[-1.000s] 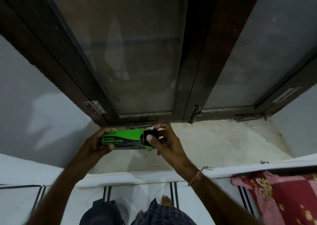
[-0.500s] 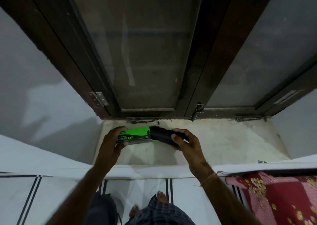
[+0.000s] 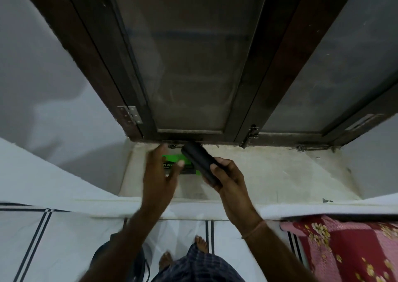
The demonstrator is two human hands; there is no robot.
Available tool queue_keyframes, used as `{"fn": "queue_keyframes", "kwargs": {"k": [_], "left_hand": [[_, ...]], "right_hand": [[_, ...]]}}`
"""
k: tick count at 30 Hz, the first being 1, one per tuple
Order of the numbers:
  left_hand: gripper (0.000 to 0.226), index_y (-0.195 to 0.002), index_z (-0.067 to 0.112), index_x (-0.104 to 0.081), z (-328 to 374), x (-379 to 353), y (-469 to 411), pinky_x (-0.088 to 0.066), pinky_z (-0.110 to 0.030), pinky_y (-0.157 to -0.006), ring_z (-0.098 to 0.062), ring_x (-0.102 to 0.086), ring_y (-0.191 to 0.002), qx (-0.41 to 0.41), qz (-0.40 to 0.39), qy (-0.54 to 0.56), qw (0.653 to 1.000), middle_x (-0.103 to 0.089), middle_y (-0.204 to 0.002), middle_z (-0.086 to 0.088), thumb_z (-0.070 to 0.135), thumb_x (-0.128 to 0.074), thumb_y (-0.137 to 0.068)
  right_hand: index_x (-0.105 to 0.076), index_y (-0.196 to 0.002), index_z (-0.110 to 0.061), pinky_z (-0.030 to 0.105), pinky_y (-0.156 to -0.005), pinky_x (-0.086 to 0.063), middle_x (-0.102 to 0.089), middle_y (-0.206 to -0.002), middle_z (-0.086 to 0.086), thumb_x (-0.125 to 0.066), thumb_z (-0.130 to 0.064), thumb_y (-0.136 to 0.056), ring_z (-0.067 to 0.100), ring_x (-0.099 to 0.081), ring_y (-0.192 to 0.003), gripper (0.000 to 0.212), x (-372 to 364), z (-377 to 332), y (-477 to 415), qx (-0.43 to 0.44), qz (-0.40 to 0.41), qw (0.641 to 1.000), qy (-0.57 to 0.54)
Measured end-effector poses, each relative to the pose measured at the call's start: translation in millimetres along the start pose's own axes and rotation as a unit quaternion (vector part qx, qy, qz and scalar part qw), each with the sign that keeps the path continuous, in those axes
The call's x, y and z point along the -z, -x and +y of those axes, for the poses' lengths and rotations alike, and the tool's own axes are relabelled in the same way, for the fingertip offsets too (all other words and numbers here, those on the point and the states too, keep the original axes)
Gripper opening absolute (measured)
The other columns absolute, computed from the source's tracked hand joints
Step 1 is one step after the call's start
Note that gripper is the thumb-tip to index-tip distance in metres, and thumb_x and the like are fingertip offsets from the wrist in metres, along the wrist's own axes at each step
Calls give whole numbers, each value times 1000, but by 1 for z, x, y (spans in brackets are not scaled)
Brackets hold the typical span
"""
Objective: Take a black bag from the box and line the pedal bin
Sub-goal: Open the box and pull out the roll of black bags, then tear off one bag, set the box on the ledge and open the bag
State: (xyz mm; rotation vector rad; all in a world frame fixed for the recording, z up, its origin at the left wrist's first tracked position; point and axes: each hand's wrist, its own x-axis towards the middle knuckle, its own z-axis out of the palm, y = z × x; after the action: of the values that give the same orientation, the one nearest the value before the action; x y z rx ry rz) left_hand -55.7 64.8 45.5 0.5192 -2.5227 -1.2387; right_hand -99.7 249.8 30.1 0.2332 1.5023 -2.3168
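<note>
A green garbage-bag box [image 3: 180,164] lies on the pale window sill [image 3: 269,174], partly hidden behind my left hand. My right hand [image 3: 226,175] grips a black roll of bags [image 3: 199,160], which is fully out of the box and points up-left toward the window. My left hand [image 3: 160,170] hovers over the box with fingers spread and blurred, holding nothing. At the bottom left, a dark round object [image 3: 120,258] that may be the pedal bin stands on the floor beside my feet, mostly hidden by my left arm.
A dark wooden window frame with frosted panes [image 3: 193,66] rises behind the sill, with latches [image 3: 249,134] at its base. White walls flank it. A red floral cloth [image 3: 349,249] lies at the lower right. The floor has white tiles with dark stripes.
The roll came fully out of the box in my right hand. My left hand let go of the box, which now lies on the sill. The camera moved closer.
</note>
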Motion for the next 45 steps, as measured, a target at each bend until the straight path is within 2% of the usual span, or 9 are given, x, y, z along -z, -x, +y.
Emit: {"fn": "queue_keyframes", "kwargs": {"k": [3, 7, 12, 22, 25, 29, 32, 38, 45], "left_hand": [[46, -142, 21, -49, 34, -4, 17, -57, -18, -85, -1, -70, -106, 160, -72, 287, 942, -71, -123, 2, 36, -59, -100], [48, -138, 18, -58, 20, 19, 28, -59, -29, -91, -15, -69, -118, 172, -98, 395, 897, -73, -128, -2, 33, -64, -94], [50, -143, 9, -55, 3, 26, 45, -57, -36, -99, -30, -65, -126, 222, -150, 491, 829, -68, -135, -16, 36, -53, -100], [54, -137, 8, -62, -4, 54, 67, -62, -37, -86, -31, -73, -105, 318, -156, 544, 761, -70, -129, -22, 36, -66, -91], [51, -136, 2, -63, -11, 64, 76, -47, -49, -112, -39, -66, -121, 345, -185, 564, 727, -67, -133, -25, 32, -66, -94], [45, -130, 5, -66, -19, 76, 84, -49, -52, -108, -41, -67, -120, 348, -192, 545, 739, -71, -127, -23, 32, -69, -94], [35, -119, 10, -70, -20, 87, 88, -57, -47, -93, -37, -72, -111, 327, -194, 538, 752, -74, -121, -21, 31, -72, -90], [48, -129, 10, -68, -27, 104, 92, -56, -52, -99, -39, -69, -116, 330, -191, 518, 766, -74, -123, -19, 28, -75, -85], [45, -129, 12, -67, -27, 108, 96, -57, -49, -98, -35, -72, -113, 297, -193, 521, 776, -75, -122, -17, 25, -73, -87]], "right_hand": [[-63, -117, -7, 47, -97, -57, -68, -123, 17, -70, -10, -93, 36, -65, -118, 25, -24, 5, 17, 9, -36, 998, 58], [-69, -121, -8, 40, -95, -58, -73, -118, 12, -77, -22, -86, 29, -70, -112, 39, -52, 7, 39, -6, -51, 994, 95], [-70, -97, 8, 41, -79, -57, -74, -95, 26, -72, -15, -93, 31, -72, -86, 24, -60, 9, 41, 14, 20, 988, 151], [-62, -127, -11, 29, -58, -61, -75, -106, 9, -48, -27, -106, 22, -72, -92, 29, -78, 0, 60, -122, 44, 990, 63], [-58, -133, -9, 32, -63, -58, -72, -104, 8, -42, -24, -109, 22, -69, -89, 32, -82, 6, 64, -87, 92, 991, 41], [-58, -137, -22, 28, -97, -55, -70, -128, -2, -56, -51, -98, 14, -66, -119, 48, -83, 16, 83, 9, -36, 989, 146], [-73, -104, -20, 20, -83, -54, -76, -96, -9, -78, -44, -85, 2, -70, -91, 31, -84, 27, 90, 68, -19, 905, 419], [-60, -84, -1, 23, -55, -47, -55, -73, 9, -51, -28, -106, 17, -53, -69, 36, -86, 26, 100, 4, 37, 970, 240], [-75, -109, -8, 31, -86, -60, -77, -103, 11, -64, -35, -98, 21, -74, -96, 31, -99, 20, 115, -30, -78, 964, 253]]}}
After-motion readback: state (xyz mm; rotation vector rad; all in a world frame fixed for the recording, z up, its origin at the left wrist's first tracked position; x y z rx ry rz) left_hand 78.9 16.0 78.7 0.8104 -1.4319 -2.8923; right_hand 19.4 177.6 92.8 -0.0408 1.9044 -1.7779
